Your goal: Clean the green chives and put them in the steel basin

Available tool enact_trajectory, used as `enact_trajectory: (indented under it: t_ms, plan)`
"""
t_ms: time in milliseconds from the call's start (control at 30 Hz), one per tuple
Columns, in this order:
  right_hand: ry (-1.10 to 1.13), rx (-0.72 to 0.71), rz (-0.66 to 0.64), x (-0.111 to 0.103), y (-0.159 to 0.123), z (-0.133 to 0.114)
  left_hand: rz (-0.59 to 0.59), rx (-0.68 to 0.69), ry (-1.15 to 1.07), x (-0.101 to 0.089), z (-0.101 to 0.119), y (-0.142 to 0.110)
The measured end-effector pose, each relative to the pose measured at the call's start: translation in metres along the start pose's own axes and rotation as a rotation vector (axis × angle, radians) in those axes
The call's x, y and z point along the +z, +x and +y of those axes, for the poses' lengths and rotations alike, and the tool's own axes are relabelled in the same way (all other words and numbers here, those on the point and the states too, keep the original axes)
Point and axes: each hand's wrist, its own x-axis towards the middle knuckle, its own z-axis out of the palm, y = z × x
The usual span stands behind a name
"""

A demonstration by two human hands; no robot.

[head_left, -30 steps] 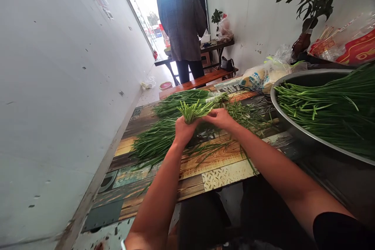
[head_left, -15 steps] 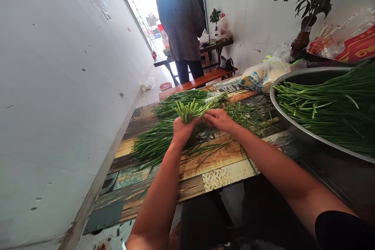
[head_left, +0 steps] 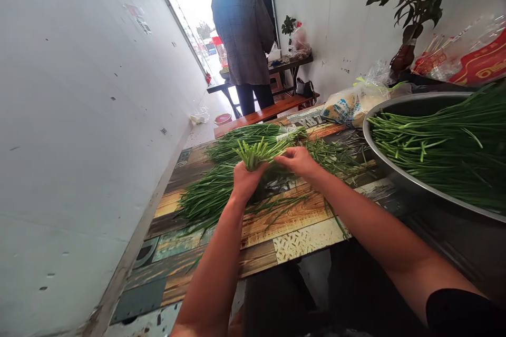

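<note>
My left hand [head_left: 248,179] is wrapped round a bunch of garlic chives [head_left: 255,154], pale cut ends up and green leaves trailing left onto the table. Just right of it, my right hand [head_left: 298,162] pinches at the stem ends of chives at the bunch's edge. Exactly how many stems its fingertips hold is too small to tell. Behind the hands lies another pile of chives [head_left: 237,138], with a pale band near its stem end. Loose trimmed bits [head_left: 336,155] are scattered to the right of my right hand.
A large metal basin [head_left: 381,160] full of chives stands at the right. Behind it are a plastic bag [head_left: 343,105], a potted plant [head_left: 405,52] and red packaging [head_left: 484,60]. Past the wood-patterned table [head_left: 304,237], a person [head_left: 245,37] stands beyond a bench [head_left: 264,110].
My right hand has shifted slightly away from my left hand, and its fingers sit at the stem ends. My left hand keeps its hold on the bunch. The view has tilted a little.
</note>
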Motion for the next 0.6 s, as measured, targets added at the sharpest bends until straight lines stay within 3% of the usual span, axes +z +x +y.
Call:
enact_trajectory:
  t_ms: [167,267,433,500,600]
  plan:
    - [0.058,0.186,0.035,0.0,-0.001,-0.001,0.009,0.07,0.106,0.003,0.001,-0.003]
    - [0.185,0.338,0.064,0.006,-0.002,-0.002,0.034,0.104,0.172,0.005,0.005,-0.006]
    - [0.406,0.465,0.057,0.005,-0.001,-0.008,0.031,0.164,0.259,0.008,0.012,-0.01]
    - [0.497,0.481,0.018,-0.003,0.001,-0.013,0.036,0.179,0.28,0.009,0.012,-0.011]
    - [0.593,0.357,0.065,-0.02,0.006,-0.02,0.054,0.15,0.249,0.007,0.012,-0.009]
